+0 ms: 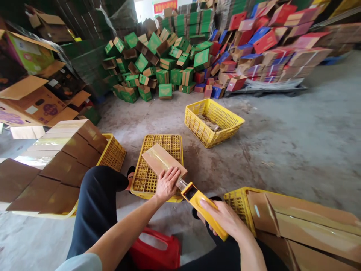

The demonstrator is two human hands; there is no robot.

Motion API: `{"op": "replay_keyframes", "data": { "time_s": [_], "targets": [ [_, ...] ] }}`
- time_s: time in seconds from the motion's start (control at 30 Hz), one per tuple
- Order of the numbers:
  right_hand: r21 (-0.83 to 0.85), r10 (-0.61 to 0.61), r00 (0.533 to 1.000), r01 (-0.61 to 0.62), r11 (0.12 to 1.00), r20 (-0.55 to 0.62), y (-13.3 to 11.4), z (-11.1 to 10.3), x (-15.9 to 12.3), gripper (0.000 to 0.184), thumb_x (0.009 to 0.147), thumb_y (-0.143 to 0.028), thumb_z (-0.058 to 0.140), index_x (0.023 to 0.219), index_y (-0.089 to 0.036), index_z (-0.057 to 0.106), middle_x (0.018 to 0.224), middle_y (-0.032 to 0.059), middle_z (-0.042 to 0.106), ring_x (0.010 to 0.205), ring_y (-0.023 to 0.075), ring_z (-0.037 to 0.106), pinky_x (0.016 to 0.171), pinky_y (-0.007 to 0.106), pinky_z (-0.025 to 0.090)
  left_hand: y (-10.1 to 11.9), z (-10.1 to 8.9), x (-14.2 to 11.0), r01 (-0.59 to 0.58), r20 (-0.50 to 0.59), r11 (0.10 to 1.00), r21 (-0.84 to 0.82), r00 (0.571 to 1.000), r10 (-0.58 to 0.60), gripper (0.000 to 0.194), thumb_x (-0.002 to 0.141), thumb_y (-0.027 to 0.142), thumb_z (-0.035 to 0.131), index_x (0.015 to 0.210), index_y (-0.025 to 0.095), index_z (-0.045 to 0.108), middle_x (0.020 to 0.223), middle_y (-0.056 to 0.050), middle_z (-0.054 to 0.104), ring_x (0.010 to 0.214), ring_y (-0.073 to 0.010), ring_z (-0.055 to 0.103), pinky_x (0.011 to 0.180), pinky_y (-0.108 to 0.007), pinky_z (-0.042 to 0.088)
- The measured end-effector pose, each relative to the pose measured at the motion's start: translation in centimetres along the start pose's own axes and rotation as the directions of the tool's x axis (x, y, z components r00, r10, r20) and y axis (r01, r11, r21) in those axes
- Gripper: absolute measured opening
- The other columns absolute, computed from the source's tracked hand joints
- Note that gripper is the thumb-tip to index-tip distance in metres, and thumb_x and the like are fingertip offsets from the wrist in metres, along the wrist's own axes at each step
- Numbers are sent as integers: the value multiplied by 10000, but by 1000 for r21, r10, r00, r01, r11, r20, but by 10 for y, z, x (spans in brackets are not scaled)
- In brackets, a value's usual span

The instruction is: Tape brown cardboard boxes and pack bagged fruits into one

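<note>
A flat brown cardboard piece (160,160) with a strip of clear tape along it lies on an upturned yellow crate (146,180). My left hand (167,183) presses flat on its near end, fingers spread. My right hand (222,218) is wrapped round a yellow tape dispenser (197,199), whose head sits at the cardboard's near edge, with clear tape stretched from it to the piece.
Stacks of taped flat cardboard rest on a yellow crate at left (114,150) and another at right (238,201). An open yellow basket (213,122) stands ahead. Piles of green (158,64) and red boxes (262,45) fill the back. A red container (156,250) sits between my legs.
</note>
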State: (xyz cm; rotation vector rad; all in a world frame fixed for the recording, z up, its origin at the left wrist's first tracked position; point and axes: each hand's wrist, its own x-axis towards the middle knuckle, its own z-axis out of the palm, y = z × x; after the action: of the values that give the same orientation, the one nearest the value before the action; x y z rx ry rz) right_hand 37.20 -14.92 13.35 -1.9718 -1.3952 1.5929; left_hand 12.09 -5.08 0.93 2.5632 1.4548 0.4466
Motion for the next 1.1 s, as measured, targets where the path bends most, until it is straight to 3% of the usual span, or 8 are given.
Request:
{"op": "replay_keyframes", "data": {
  "time_s": [0.2,0.4,0.73,0.87,0.93,1.0,1.1],
  "targets": [
    [46,56,995,-60,997,87,4,-1,11,538,958,-693,449,791,-211,618,644,92,716,520,225,692,496,290,540,-1,-3,-1,-35,4,999,-10,999,35,642,1047,418,415,1653,324,222,1662,-27,352,1550,-291,307,1243,-540,229],
    [-39,41,995,-37,999,96,-4,2,24,556,1004,-624,401,730,-190,614,596,124,679,468,204,650,464,287,526,-7,-6,-1,-68,31,997,-37,997,69,730,991,380,528,1651,298,227,1671,-38,336,1554,-288,298,1249,-541,226],
    [-122,95,995,-94,988,-1,-32,21,60,543,997,-570,485,653,-174,625,596,139,675,559,235,684,479,297,543,-9,-14,0,-93,150,995,-47,984,99,1053,806,480,722,1662,192,180,1699,-116,255,1580,-342,203,1265,-538,204],
    [-119,110,994,-110,987,-11,-37,25,60,529,1008,-547,477,679,-166,638,575,134,665,542,241,680,497,320,565,-20,-22,11,-66,220,980,-190,969,108,870,907,440,598,1658,256,200,1701,-104,254,1568,-324,251,1233,-560,254],
    [-133,85,996,-88,987,-27,-34,26,60,513,1008,-537,494,670,-178,631,535,113,642,526,233,670,500,309,563,-38,-30,25,17,198,967,-254,980,35,690,989,400,462,1637,268,266,1693,-98,283,1558,-283,289,1209,-546,317],
    [-122,73,997,-76,990,-24,-28,28,62,530,1011,-562,477,667,-186,624,526,104,637,511,223,669,483,290,553,-64,-41,42,156,111,954,-255,985,-131,603,1023,385,378,1590,179,367,1675,-144,317,1562,-265,282,1229,-495,314],
    [-81,73,997,-73,994,-5,-16,30,68,571,1005,-618,445,678,-186,626,563,116,663,513,227,683,475,297,558,-109,-59,65,402,2,886,-230,911,-413,562,1005,343,420,1509,95,449,1634,-200,377,1567,-306,260,1260,-504,260]
  ]
}}
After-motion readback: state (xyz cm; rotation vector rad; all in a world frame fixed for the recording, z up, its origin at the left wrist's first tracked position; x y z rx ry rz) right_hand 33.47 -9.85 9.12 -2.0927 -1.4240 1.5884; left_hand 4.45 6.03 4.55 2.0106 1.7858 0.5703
